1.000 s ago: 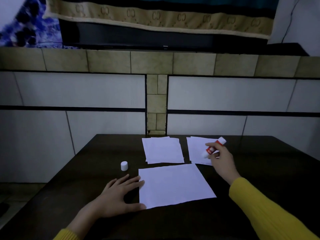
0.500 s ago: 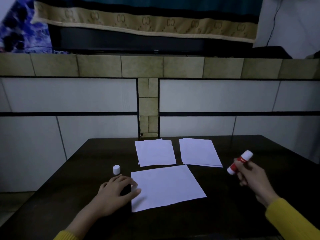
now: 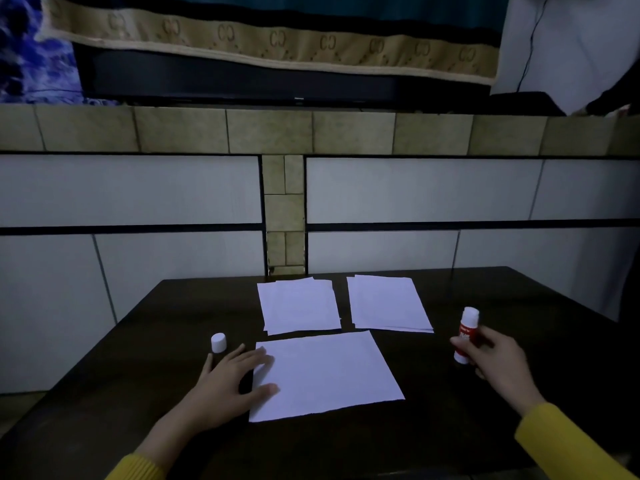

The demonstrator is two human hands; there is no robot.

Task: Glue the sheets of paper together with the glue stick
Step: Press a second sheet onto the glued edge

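Observation:
One white sheet [image 3: 329, 374] lies nearest me on the dark table [image 3: 519, 306]. Two small stacks of white paper lie behind it, a left stack [image 3: 299, 304] and a right stack [image 3: 388, 303]. My left hand [image 3: 232, 382] rests on the table with its fingertips and thumb touching the near sheet's left edge. My right hand [image 3: 498, 362] holds the red-and-white glue stick [image 3: 467, 336] upright, right of the papers, its base at the tabletop. The stick's white cap [image 3: 219, 342] stands by itself just behind my left hand.
A tiled wall [image 3: 138, 188] rises right behind the table's far edge. The table's left edge runs diagonally past my left forearm. Dark bare tabletop lies to the right of my right hand.
My right hand has carried the glue stick from over the right stack out to the right and down toward the tabletop, turning it upright. My left hand has stayed at the near sheet's left edge.

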